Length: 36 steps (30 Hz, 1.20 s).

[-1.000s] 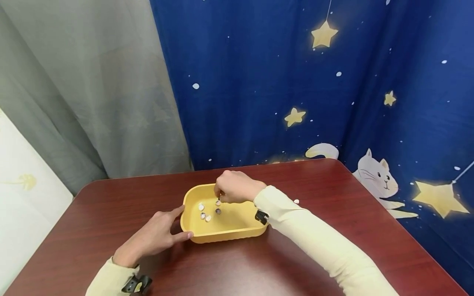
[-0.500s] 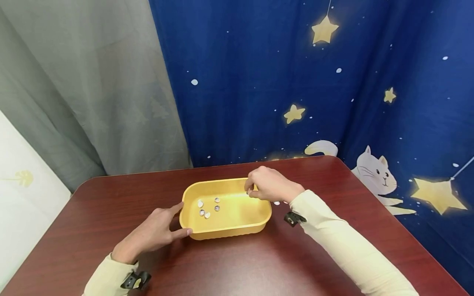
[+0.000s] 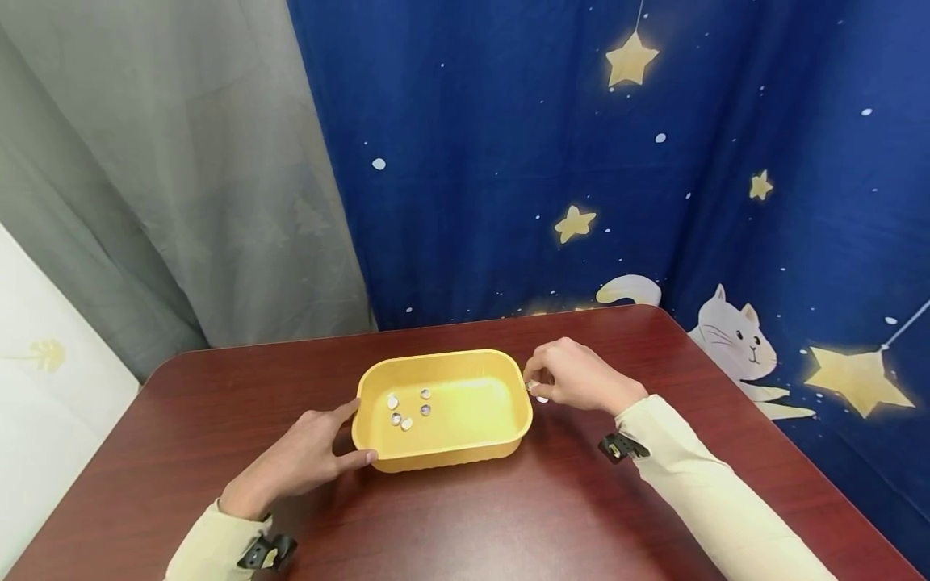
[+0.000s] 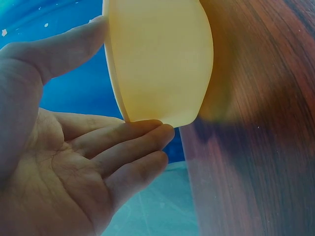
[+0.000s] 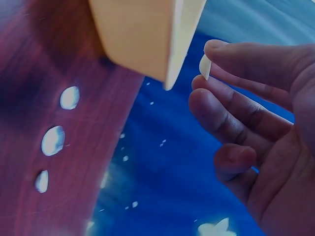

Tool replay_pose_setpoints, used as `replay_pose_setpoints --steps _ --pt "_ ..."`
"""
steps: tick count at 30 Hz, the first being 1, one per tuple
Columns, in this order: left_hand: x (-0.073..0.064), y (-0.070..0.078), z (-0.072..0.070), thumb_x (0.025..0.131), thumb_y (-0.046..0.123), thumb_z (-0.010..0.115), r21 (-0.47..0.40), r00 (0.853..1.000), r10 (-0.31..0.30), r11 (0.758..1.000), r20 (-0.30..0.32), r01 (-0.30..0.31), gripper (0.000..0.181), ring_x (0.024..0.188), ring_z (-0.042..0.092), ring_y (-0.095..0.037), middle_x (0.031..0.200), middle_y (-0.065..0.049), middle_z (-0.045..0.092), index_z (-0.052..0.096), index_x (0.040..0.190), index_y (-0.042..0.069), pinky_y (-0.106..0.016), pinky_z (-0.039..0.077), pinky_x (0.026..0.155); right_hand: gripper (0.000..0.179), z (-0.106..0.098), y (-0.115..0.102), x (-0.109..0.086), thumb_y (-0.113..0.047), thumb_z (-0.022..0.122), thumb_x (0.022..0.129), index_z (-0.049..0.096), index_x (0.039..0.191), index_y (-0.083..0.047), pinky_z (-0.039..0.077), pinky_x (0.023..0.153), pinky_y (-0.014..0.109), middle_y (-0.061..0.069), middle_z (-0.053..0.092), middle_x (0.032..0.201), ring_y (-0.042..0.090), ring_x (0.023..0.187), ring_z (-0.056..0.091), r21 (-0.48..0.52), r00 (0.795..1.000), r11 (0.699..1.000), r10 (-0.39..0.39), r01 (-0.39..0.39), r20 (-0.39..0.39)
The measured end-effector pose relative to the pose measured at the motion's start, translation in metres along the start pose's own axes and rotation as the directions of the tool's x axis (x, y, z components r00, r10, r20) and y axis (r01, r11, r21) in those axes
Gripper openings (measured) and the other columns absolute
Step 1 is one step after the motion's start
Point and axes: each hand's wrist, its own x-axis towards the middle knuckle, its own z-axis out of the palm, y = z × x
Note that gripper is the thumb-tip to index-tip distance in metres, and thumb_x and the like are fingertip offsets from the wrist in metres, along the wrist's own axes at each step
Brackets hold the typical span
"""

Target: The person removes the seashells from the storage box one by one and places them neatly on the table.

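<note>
My left hand (image 3: pixel 291 461) rests with straight fingers and thumb against the left end of a yellow rectangular tub (image 3: pixel 468 411). In the left wrist view, the fingertips (image 4: pixel 165 132) touch the tub's outer wall. Just beyond the tub's right end, my right hand (image 3: pixel 581 375) pinches a small white shell-like piece (image 5: pixel 205 67) between thumb and fingertips. Several similar pieces, white or purplish, lie in the tub's left half, one being a white piece (image 3: pixel 393 401). In the right wrist view, three pale pieces sit on the tabletop, including a rounded white piece (image 5: pixel 53 141).
A dark red wooden table (image 3: pixel 450 516) carries everything. Behind it hang a grey curtain (image 3: pixel 218 177) and a blue curtain (image 3: pixel 494 161) printed with stars and a cat. Each wrist wears a black strap device.
My right hand has left the tub's inside, passed over its right end and now pinches a piece beside it. The pieces inside and my left hand have stayed put.
</note>
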Motion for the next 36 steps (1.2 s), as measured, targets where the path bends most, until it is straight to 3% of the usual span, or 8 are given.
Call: replay_pose_setpoints --steps 18,25,36 --pt "-0.001 0.001 0.002 0.084 0.050 0.077 -0.002 0.999 -0.039 0.999 0.017 0.039 0.089 0.119 0.066 -0.028 0.133 -0.021 0.065 0.047 0.144 -0.008 -0.050 0.055 0.097 0.008 0.030 0.025 -0.024 -0.010 0.079 0.080 0.077 0.083 -0.018 0.049 0.064 0.019 -0.011 0.069 0.076 0.012 0.072 0.064 0.028 0.998 0.997 0.069 -0.069 0.016" --pt "-0.001 0.001 0.002 0.085 0.047 0.077 -0.006 0.999 -0.051 0.999 0.016 0.051 0.087 0.121 0.065 -0.029 0.133 -0.020 0.066 0.047 0.144 -0.009 -0.050 0.055 0.098 0.018 0.041 0.029 -0.026 -0.011 0.078 0.081 0.070 0.070 -0.024 0.043 0.058 0.019 -0.017 0.060 0.065 0.003 0.063 0.051 0.001 0.993 0.994 0.109 -0.109 0.054" --pt "0.001 0.002 0.001 0.085 0.046 0.077 -0.007 0.999 -0.043 0.999 0.011 0.043 0.086 0.122 0.065 -0.030 0.134 -0.022 0.064 0.046 0.144 -0.010 -0.051 0.055 0.098 0.007 0.049 0.032 -0.025 -0.012 0.079 0.082 0.075 0.081 -0.018 0.045 0.060 0.021 -0.012 0.061 0.068 0.005 0.065 0.051 -0.029 0.986 0.989 0.147 -0.145 0.082"
